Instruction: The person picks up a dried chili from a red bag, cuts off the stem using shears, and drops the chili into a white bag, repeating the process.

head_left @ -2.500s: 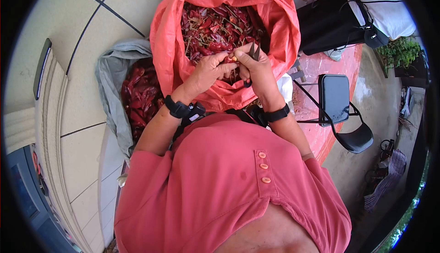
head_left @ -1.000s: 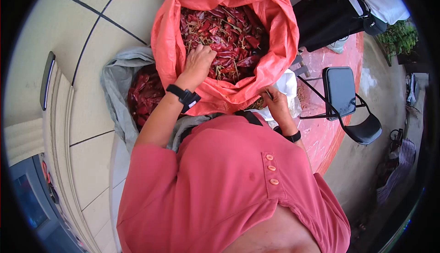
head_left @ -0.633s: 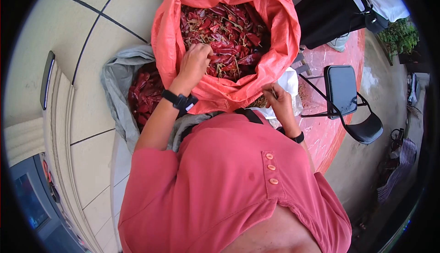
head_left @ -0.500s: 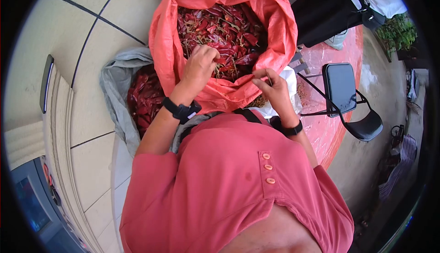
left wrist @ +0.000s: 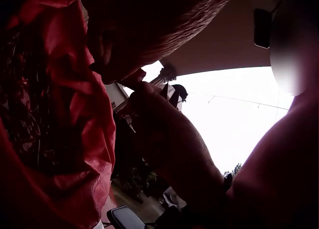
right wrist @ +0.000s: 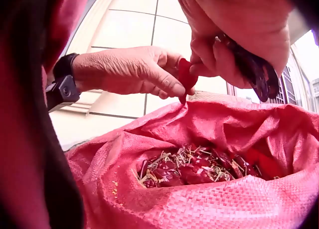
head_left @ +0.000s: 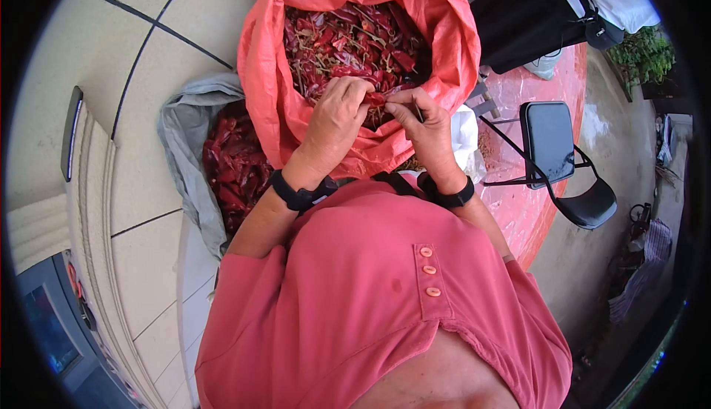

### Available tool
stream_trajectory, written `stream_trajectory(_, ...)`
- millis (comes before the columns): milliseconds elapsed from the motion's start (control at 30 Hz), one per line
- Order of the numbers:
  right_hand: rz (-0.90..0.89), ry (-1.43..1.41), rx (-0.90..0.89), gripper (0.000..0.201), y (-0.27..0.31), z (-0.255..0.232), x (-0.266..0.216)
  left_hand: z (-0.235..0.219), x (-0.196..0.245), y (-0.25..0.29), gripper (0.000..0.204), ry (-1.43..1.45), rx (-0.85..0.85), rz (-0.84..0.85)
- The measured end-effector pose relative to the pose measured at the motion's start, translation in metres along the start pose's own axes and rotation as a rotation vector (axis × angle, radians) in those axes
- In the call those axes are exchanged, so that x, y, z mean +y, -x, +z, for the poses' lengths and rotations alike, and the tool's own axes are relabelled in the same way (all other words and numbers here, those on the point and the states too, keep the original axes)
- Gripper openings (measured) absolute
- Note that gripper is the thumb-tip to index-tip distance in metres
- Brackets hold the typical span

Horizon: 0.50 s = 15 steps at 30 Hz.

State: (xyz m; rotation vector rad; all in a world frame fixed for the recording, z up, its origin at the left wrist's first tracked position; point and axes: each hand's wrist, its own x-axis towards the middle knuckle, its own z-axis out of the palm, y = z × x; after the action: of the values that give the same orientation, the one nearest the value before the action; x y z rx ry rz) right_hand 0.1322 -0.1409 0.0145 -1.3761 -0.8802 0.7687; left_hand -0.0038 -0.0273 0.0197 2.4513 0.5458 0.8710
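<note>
Both hands meet over the pink sack [head_left: 275, 75]. The left hand [head_left: 335, 112] pinches one red chili [right wrist: 187, 75] — the right hand [head_left: 422, 124] grips scissors [right wrist: 254, 67]. Lots of stemmed chilies [head_left: 348, 35] wait; some fill the grey bag [head_left: 181, 150].

Bright daylight, fisheye vignette, backlit left-wrist view

both forearms reaching forward, left hand [head_left: 335, 116] and right hand [head_left: 424, 124] fingertips meeting, fingers curled in pinches, black wristbands on both
</note>
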Motion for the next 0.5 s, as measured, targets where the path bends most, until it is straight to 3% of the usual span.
stream_trajectory(67,-0.030,0.006,0.023,0.006,-0.0006,-0.0004,0.0025,0.0003,0.0011,0.0010,0.035,0.010,-0.010,-0.046)
stream_trajectory(267,0.140,-0.115,0.010,0.007,-0.0001,-0.0049,-0.0034,-0.0028,0.0031,0.0016,0.035,-0.014,0.015,-0.059)
stream_trajectory(467,0.074,-0.108,0.017,0.011,-0.0030,0.0008,-0.0009,0.0006,0.0076,0.0023,0.034,-0.120,0.038,-0.007)
stream_trajectory(500,-0.052,0.081,0.018,0.013,-0.0033,-0.0002,-0.0003,0.0022,0.0067,0.0038,0.034,-0.125,0.037,-0.013)
